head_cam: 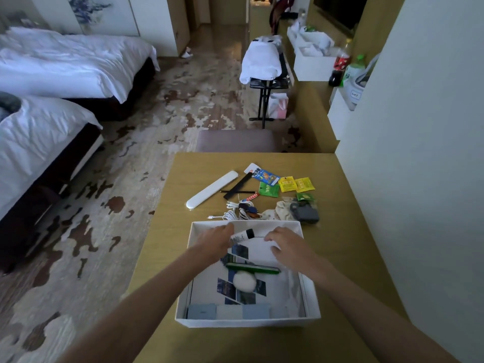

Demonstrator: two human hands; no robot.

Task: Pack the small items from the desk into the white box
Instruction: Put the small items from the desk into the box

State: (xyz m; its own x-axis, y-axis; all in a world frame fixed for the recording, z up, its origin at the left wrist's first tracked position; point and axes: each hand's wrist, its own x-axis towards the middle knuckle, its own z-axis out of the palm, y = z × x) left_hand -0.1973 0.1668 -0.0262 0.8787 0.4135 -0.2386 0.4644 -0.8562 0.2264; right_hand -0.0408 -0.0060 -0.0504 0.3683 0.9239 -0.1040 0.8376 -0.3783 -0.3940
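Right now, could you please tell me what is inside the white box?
Inside the white box: a white ball, a green pen-like stick, a black-capped tube by the left hand, and photo-printed sheets. Both hands, including the right hand, hide the rest.
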